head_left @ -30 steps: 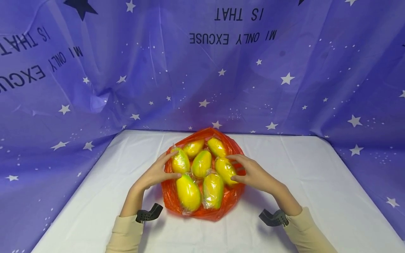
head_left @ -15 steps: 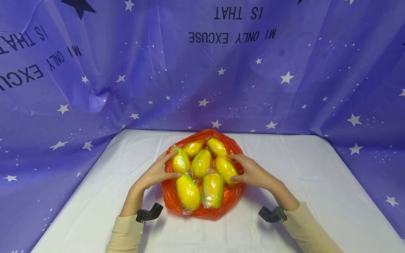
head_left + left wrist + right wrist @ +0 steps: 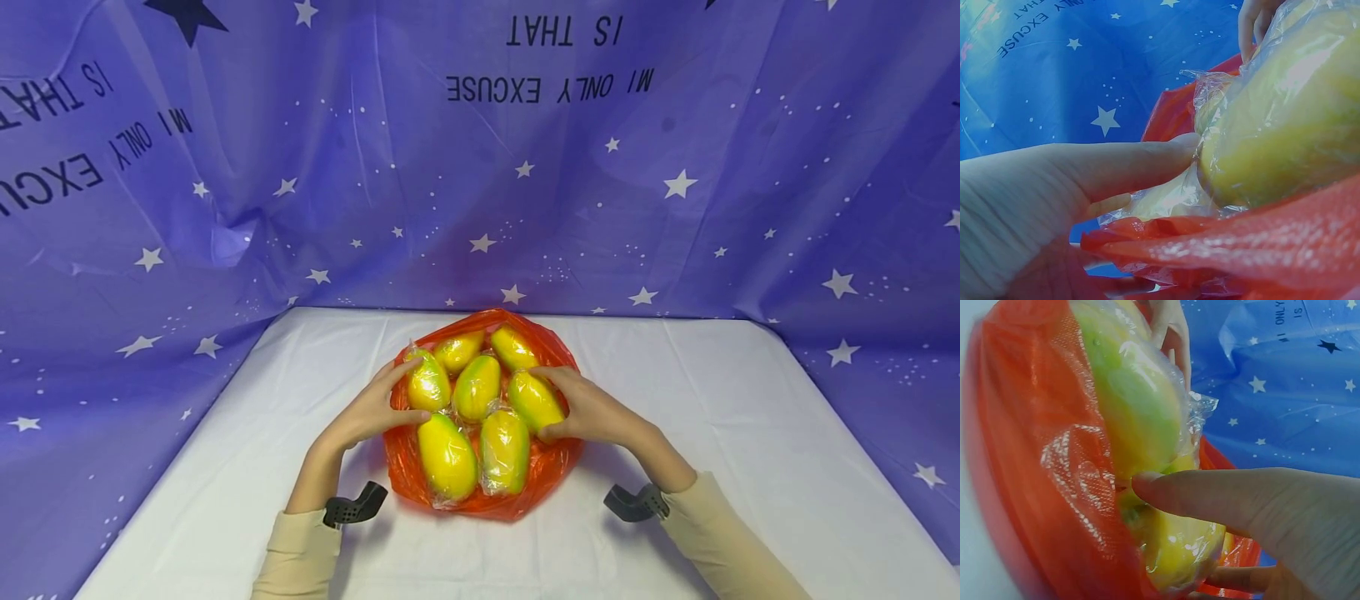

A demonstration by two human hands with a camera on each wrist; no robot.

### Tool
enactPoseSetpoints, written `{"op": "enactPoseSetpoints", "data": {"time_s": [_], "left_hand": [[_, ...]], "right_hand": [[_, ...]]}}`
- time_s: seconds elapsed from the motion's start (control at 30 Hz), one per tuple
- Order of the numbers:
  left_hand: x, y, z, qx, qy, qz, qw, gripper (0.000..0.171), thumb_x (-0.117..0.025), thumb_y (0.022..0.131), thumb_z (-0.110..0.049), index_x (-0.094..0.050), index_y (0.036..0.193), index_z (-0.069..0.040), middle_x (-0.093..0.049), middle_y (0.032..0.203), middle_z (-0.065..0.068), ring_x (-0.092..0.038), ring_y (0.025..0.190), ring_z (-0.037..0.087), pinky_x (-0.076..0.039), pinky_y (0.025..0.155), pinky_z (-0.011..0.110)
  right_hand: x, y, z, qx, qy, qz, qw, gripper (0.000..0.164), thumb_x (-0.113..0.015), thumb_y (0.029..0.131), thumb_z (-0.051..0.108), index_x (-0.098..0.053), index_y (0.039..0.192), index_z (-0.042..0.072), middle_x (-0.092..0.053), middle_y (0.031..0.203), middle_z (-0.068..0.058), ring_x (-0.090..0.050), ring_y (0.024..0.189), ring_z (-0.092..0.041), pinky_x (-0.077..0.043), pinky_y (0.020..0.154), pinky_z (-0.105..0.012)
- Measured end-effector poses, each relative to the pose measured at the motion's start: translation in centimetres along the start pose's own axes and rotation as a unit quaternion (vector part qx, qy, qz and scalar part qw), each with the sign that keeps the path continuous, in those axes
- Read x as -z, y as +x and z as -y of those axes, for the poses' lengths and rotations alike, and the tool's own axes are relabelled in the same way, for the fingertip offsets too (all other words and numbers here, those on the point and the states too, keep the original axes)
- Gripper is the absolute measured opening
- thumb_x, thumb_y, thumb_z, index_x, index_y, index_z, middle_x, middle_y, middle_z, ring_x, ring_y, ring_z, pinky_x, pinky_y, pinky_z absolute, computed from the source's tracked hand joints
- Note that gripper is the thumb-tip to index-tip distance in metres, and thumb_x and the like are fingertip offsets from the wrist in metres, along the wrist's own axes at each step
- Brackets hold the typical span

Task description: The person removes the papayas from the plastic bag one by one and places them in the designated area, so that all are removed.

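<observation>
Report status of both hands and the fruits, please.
Left hand at left fruit, grip unclear. Right hand holds right fruit. Seven wrapped fruits in open red bag. Neighbouring fruits crowd close.

From here, the bare right hand point(image 3: 588, 408) hides part of one oval, plastic-wrapped yellow mango point(image 3: 534, 398); both beige sleeves point(image 3: 298, 550) run out of sight.

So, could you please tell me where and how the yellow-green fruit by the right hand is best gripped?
Probably best: grip the yellow-green fruit by its two ends, coming from the right with the right hand, thumb near, fingers far. It lies lengthwise, slanting front to back, and the middle fruit sits close by its left side.
</observation>
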State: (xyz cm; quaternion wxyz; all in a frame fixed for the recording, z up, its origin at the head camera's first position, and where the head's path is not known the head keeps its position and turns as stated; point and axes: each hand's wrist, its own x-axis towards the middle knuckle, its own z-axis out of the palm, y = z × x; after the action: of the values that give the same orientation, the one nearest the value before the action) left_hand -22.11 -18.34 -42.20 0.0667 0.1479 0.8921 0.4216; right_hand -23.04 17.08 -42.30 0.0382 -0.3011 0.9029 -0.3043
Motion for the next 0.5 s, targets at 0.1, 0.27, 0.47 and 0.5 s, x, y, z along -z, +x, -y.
{"op": "enactPoseSetpoints", "data": {"time_s": [0.1, 0.27, 0.47, 0.5], "left_hand": [[0.01, 0.03, 0.03, 0.001, 0.001, 0.001, 1.0000, 0.089, -0.080, 0.077, -0.037, -0.034, 0.151, -0.018, -0.016, 0.155, 0.025, -0.022, 0.139, 0.044, -0.022, 0.106, 0.065], [0.01, 0.00, 0.02, 0.006, -0.001, 0.005, 1.0000, 0.090, -0.080, 0.077, -0.037, -0.033, 0.151, -0.020, -0.015, 0.155, 0.025, -0.021, 0.139, 0.045, -0.022, 0.106, 0.065], [0.02, -0.04, 0.07, 0.004, 0.002, 0.000, 1.0000, 0.089, -0.080, 0.077, -0.036, -0.034, 0.151, -0.019, -0.017, 0.155, 0.024, -0.024, 0.138, 0.044, -0.023, 0.106, 0.064], [0.02, -0.02, 0.08, 0.002, 0.003, 0.000, 1.0000, 0.089, -0.080, 0.077, -0.037, -0.034, 0.151, -0.019, -0.017, 0.155, 0.024, -0.024, 0.138, 0.043, -0.023, 0.106, 0.064]], "right_hand": [[-0.34, -0.03, -0.13, -0.004, 0.005, 0.002, 1.000, 0.089, -0.087, 0.069, 0.025, -0.042, 0.145, 0.012, -0.046, 0.139, -0.012, -0.046, 0.123, -0.027, -0.040, 0.102, -0.050], [-0.78, -0.19, -0.35, -0.009, 0.018, 0.007, 1.000, 0.095, -0.087, 0.069, 0.025, -0.037, 0.148, 0.017, -0.043, 0.139, -0.014, -0.048, 0.119, -0.027, -0.043, 0.098, -0.052], [-0.89, -0.06, -0.63, -0.007, 0.026, -0.001, 1.000, 0.091, -0.087, 0.069, 0.024, -0.038, 0.146, 0.018, -0.043, 0.140, -0.011, -0.046, 0.124, -0.027, -0.040, 0.101, -0.052], [-0.89, -0.03, -0.70, -0.009, 0.028, -0.003, 1.000, 0.091, -0.087, 0.069, 0.024, -0.039, 0.146, 0.018, -0.043, 0.141, -0.009, -0.045, 0.125, -0.026, -0.039, 0.102, -0.051]]}}
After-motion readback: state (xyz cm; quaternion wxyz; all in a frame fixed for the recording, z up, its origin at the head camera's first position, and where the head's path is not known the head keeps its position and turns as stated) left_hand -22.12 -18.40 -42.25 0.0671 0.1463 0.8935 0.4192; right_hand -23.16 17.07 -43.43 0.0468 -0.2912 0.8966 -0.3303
